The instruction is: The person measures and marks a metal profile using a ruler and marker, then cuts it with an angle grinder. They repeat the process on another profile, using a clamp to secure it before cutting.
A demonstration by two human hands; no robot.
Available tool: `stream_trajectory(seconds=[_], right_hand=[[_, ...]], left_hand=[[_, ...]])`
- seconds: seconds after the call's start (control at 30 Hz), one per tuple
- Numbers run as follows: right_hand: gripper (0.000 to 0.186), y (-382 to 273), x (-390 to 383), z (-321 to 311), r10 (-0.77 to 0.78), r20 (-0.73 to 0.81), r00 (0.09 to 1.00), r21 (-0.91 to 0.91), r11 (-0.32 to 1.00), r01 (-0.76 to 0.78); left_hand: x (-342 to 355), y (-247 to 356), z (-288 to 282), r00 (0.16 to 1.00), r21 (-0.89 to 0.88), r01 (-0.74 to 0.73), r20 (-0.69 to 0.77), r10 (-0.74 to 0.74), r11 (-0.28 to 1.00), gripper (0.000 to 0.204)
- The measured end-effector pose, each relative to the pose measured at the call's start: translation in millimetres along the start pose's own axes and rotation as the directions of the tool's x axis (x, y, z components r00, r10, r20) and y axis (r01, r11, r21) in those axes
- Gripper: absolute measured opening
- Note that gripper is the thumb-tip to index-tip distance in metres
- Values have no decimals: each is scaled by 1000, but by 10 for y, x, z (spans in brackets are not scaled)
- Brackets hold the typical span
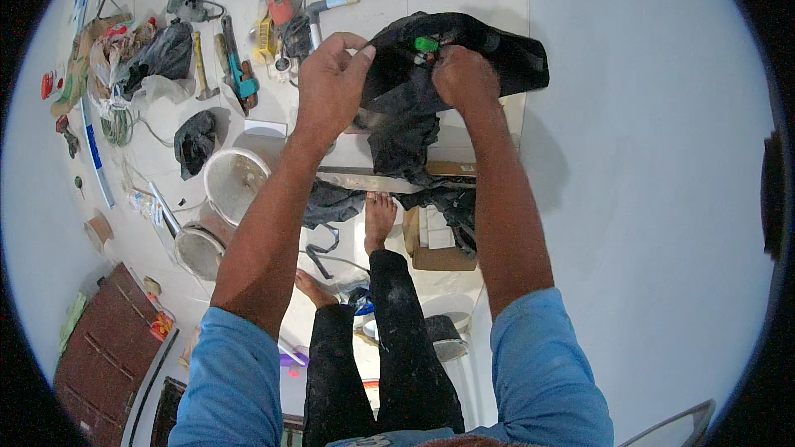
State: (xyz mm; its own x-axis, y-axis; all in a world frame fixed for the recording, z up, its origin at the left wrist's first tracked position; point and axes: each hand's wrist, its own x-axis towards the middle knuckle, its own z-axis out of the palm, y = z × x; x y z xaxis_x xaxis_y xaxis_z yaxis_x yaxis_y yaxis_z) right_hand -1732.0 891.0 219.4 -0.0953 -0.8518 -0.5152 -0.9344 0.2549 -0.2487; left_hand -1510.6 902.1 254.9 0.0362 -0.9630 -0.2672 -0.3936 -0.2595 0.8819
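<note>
A black bag [515,60] hangs open in front of me at arm's length, its lower part drooping toward a narrow plank. Thumb and fingers of my left hand [330,87] pinch the bag's left edge. My right hand [466,77] is closed in a fist at the bag's opening; whatever its fingers hold is hidden. Just left of that fist, a small bright green piece [426,45] shows against the black, with something pale below it. I cannot make out what it is.
My bare foot [380,219] is beside the plank [348,180]. A cardboard box [443,260] stands to its right, a white bucket [236,185] to its left. A hammer [201,66], a teal pipe wrench [240,74] and power tools lie far left. A pale wall [654,157] rises on the right.
</note>
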Motion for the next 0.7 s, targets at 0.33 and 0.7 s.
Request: stream_trajectory(seconds=[0.33, 0.7], right_hand=[[55, 13, 561, 1298, 10, 237, 971, -164, 986, 30], [44, -160, 854, 1564, 168, 228, 959, -156, 979, -135]], left_hand=[[-247, -251, 300, 999, -136, 40, 12, -39, 990, 12], [-304, -314, 187, 1000, -106, 15, 12, -13, 994, 14]])
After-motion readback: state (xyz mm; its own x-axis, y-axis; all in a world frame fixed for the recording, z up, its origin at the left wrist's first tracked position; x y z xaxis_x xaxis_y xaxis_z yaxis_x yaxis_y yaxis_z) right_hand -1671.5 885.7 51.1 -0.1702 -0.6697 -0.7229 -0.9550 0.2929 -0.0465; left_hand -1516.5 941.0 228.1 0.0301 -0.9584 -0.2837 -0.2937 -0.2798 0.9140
